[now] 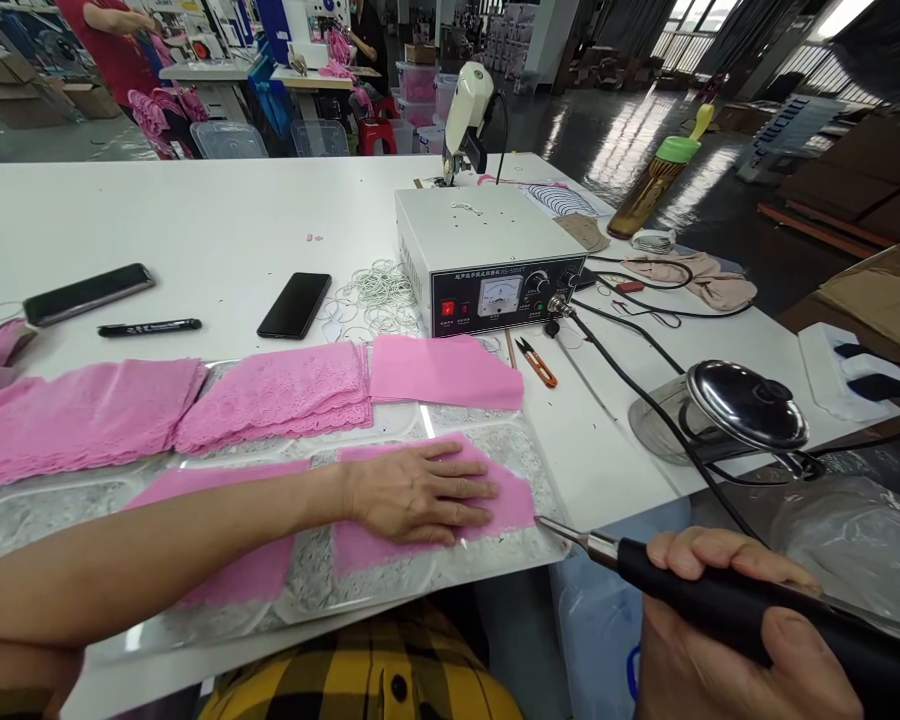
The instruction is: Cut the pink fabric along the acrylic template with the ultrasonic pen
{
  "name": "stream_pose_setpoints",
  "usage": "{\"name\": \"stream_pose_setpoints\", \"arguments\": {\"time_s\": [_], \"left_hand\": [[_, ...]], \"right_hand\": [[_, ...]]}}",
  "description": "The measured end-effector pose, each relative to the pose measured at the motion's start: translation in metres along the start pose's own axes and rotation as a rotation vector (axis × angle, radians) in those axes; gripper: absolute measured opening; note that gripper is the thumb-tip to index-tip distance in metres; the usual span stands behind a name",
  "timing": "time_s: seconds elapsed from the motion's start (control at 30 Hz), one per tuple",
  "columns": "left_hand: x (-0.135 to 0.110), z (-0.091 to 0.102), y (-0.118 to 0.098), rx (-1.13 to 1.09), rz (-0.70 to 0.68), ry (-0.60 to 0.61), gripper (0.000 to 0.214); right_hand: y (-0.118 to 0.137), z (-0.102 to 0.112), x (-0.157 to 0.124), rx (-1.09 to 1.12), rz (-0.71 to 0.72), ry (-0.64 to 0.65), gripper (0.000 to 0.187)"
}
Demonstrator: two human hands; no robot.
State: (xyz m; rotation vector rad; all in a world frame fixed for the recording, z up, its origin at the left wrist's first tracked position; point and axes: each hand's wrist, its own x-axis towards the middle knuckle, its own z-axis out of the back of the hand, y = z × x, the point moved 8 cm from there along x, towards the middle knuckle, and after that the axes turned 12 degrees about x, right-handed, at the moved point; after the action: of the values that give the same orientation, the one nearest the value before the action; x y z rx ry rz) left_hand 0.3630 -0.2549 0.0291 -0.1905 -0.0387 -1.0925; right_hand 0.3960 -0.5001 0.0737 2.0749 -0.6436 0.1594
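Note:
My left hand [420,492] lies flat, fingers stretched, on a pink fabric piece [506,500] spread over a clear plastic lid [315,575]. In my right hand [742,630] is a black-handled ultrasonic welding pen [690,580], its metal tip touching or very near the fabric's right corner. Partly under my left forearm is a second pink piece [247,575]. Beyond it lie a flat pink piece [446,372], a stack of pink lace fabric [285,395] and a further pink stack [82,410]. The pen's cable runs toward a white control box [487,255].
Around the box are thread snips [536,362], tangled elastic loops [382,298] and a phone [295,305]. A glass jar with metal lid [746,405], a power strip [847,370] and black cables occupy the right. A green-capped bottle [656,180] stands near the far edge. People work behind.

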Motion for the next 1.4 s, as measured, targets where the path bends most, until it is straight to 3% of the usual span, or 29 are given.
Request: {"name": "stream_pose_setpoints", "arguments": {"time_s": [0.33,0.67,0.93,1.4], "left_hand": [[0.000,0.000,0.001,0.003,0.005,-0.026,0.043],[0.000,0.001,0.000,0.030,0.001,-0.050,0.043],[0.000,0.002,0.001,-0.001,0.016,-0.052,0.041],[0.000,0.001,0.002,-0.043,0.026,-0.031,0.041]], "right_hand": [[0.000,-0.005,0.003,0.011,0.005,0.088,0.012],[-0.003,-0.016,0.008,-0.016,0.038,-0.004,0.014],[-0.012,-0.025,0.009,-0.007,0.051,0.018,0.015],[-0.016,-0.016,0.010,-0.053,0.009,-0.080,0.013]]}}
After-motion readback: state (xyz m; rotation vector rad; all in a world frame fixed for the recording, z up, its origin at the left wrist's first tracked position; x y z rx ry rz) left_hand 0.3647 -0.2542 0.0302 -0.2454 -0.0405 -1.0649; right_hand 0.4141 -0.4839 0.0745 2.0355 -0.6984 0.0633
